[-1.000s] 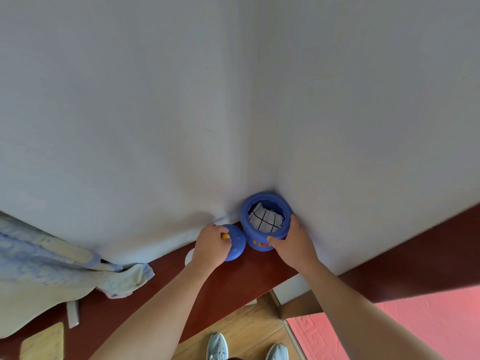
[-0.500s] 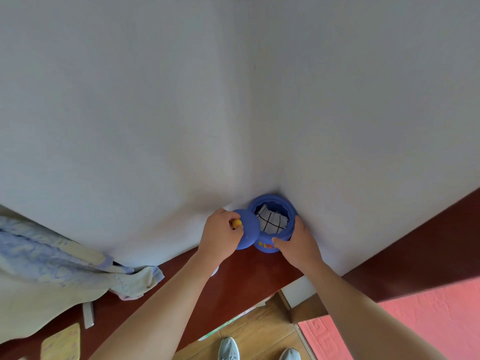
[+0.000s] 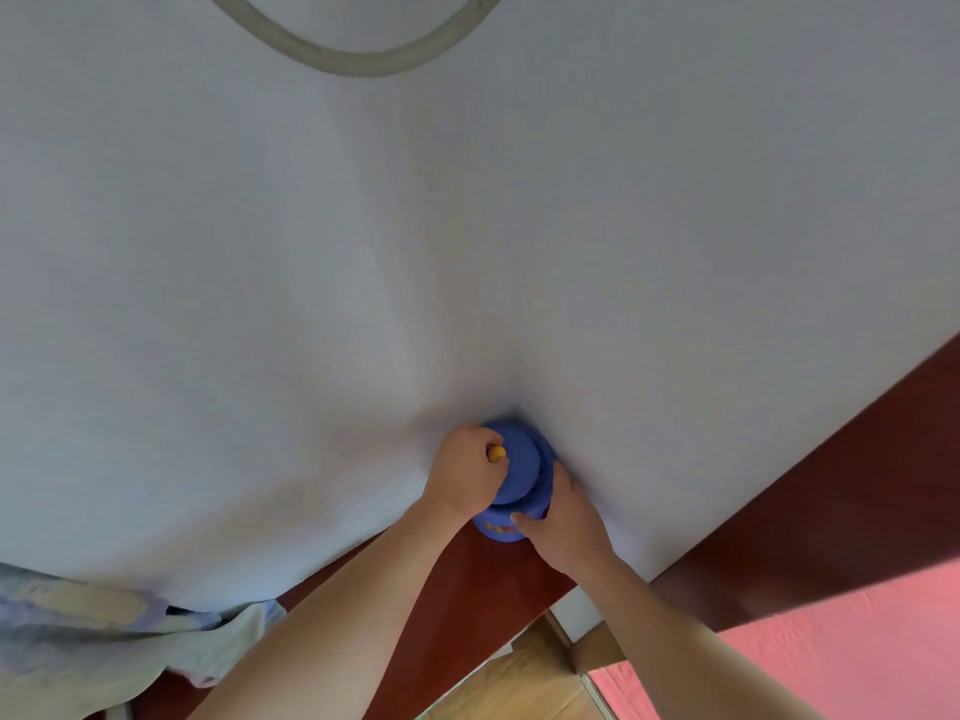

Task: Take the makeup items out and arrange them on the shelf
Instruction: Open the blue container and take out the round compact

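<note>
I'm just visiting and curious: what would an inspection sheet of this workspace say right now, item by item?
Surface: dark red-brown shelf in a corner of white walls.
Job's things: blue jar stands on the shelf; blue lid with a yellow knob sits over its mouth, slightly tilted. No makeup items visible.
Clutter: pale patterned cloth lies at the shelf's left end.
Grippers: left hand pinches the knob; right hand grips the jar's side.
Cables: a grey loop shows at the top edge; cannot tell what it is.
Surroundings: wooden floor below, pink mat to the right.
</note>
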